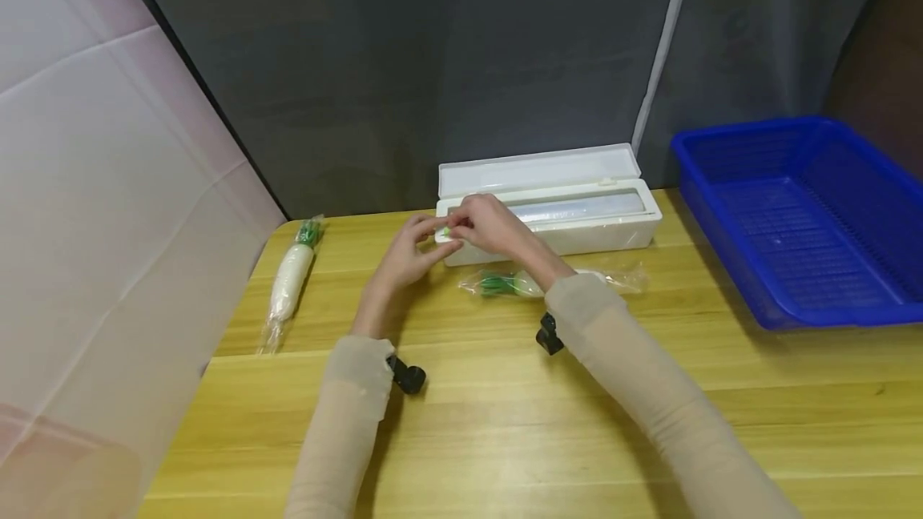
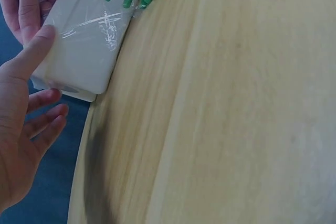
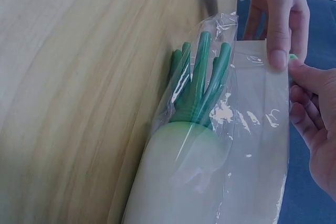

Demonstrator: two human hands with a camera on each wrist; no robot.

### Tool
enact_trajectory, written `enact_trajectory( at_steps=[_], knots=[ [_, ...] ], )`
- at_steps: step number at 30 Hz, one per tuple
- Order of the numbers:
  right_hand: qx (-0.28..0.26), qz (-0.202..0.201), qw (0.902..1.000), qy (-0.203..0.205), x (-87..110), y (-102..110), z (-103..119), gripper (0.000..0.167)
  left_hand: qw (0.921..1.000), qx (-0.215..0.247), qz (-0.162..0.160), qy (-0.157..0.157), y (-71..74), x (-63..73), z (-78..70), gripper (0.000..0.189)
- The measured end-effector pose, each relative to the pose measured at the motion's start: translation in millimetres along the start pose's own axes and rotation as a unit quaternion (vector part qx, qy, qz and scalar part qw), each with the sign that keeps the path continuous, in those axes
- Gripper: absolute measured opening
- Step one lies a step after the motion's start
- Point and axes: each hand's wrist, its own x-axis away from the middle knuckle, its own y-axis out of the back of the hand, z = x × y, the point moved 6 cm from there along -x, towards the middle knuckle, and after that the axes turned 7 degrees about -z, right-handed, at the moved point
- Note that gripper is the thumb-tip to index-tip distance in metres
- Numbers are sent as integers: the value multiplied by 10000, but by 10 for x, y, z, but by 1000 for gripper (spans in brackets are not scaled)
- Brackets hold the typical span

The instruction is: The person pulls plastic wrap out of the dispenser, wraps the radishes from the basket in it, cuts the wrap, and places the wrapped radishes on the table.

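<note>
Near the back of the table stands a white cling film box (image 1: 577, 239), its lid (image 1: 541, 170) raised and a film roll (image 1: 584, 207) inside. My right hand (image 1: 490, 223) is at the box's left end, thumb and curled fingers pinching a small green tab (image 3: 292, 56) at the rim. Beside it my left hand (image 1: 407, 255) touches the same end, with its thumb (image 2: 39, 43) along the front and its other fingers loosely spread. A white radish with green stalks (image 3: 184, 150), wrapped in clear film, lies in front of the box, partly under my right forearm.
A second film-wrapped radish (image 1: 290, 279) lies at the table's left side. On the right is a deep blue plastic basket (image 1: 786, 311). A dark grey curtain (image 1: 397, 62) hangs behind the table (image 1: 476, 439), and a pale sheet (image 1: 94, 183) borders the left.
</note>
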Motion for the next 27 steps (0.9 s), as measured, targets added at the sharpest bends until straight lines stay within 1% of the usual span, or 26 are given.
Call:
enact_trajectory(
  at_steps=[7, 11, 15, 21, 24, 27],
  knots=[
    [31, 29, 10000, 27, 30, 15, -23, 13, 9999, -115, 17, -36, -20, 25, 30, 49],
    [62, 92, 9999, 35, 63, 54, -66, 14, 9997, -210, 12, -117, -37, 29, 0, 49],
    [70, 29, 10000, -55, 125, 165, -193, 13, 9995, -183, -38, -242, -10, 21, -26, 49],
    [-48, -2, 9997, -239, 238, 308, -391, 12, 9994, -301, -151, -84, 92, 44, 31, 50],
    [-86, -9, 9996, -281, 269, 352, -454, 13, 9992, -367, -120, -96, 102, 45, 47, 51],
    [-67, -6, 9995, -296, 300, 393, -512, 13, 9993, -340, -108, -118, 96, 52, 49, 51]
  ],
)
